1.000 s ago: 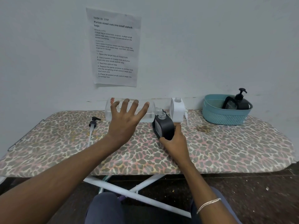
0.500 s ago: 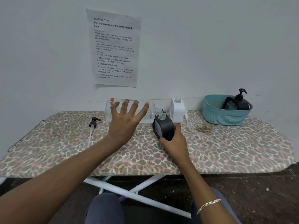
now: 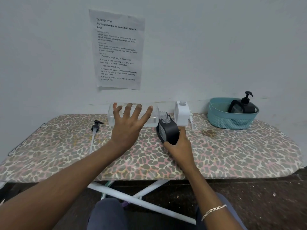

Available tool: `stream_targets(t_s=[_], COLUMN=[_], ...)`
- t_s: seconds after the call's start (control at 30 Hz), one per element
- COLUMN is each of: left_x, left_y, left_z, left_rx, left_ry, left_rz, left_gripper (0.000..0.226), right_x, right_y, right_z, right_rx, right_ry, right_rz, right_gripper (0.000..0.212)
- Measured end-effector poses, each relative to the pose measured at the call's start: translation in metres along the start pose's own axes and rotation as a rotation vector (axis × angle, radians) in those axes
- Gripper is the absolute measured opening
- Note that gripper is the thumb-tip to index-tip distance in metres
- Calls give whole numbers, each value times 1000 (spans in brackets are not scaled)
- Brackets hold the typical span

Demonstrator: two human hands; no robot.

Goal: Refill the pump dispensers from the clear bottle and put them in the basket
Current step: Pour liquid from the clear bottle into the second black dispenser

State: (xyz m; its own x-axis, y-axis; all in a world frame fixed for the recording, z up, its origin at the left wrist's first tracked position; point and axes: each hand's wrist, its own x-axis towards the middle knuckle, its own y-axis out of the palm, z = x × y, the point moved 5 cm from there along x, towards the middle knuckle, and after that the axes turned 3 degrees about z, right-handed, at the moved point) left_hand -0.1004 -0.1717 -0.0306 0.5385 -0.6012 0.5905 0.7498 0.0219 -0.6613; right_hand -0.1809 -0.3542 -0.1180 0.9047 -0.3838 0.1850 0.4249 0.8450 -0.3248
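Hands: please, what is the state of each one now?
Left hand: open, fingers spread against the clear bottle.
Right hand: closed, holding the black dispenser.

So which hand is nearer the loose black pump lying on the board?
Left. The left hand is spread on the clear bottle, just right of the pump; the right hand grips the black dispenser farther right.

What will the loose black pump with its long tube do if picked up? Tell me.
The loose pump probably weighs little: small head, thin tube. Its tube looks thin and may flex or swing. Lifted by the head, it could drip; I cannot tell if it is wet.
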Motion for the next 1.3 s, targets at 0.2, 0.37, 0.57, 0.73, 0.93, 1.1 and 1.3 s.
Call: stream_targets(t_s=[0.2,0.37,0.57,0.73,0.93,1.1,1.3], left_x=[-3,-6,-9,-13,-25,-40,-51], left_y=[1,4,11,17,27,46,58], left_z=[-1,-3,-1,12,36,47,48], left_rx=[-27,-77,-213,-456,-972,-1131,-1171], left_ry=[-31,-76,-142,-277,-628,-791,-812], left_rz=[-19,3,43,26,-53,-49,-30], left_gripper=[90,91,91,89,64,55,61], right_x=[0,-1,-2,0,1,-1,-2], right_y=[0,0,0,0,1,4,7], right_z=[0,2,4,-1,-3,-3,0], right_rx=[2,13,11,-2,-28,-58,-117], right_ry=[-7,-9,-18,-11,-22,-36,-63], right_rz=[10,21,25,26,15,22,39], right_gripper=[49,53,55,54,55,55,52])
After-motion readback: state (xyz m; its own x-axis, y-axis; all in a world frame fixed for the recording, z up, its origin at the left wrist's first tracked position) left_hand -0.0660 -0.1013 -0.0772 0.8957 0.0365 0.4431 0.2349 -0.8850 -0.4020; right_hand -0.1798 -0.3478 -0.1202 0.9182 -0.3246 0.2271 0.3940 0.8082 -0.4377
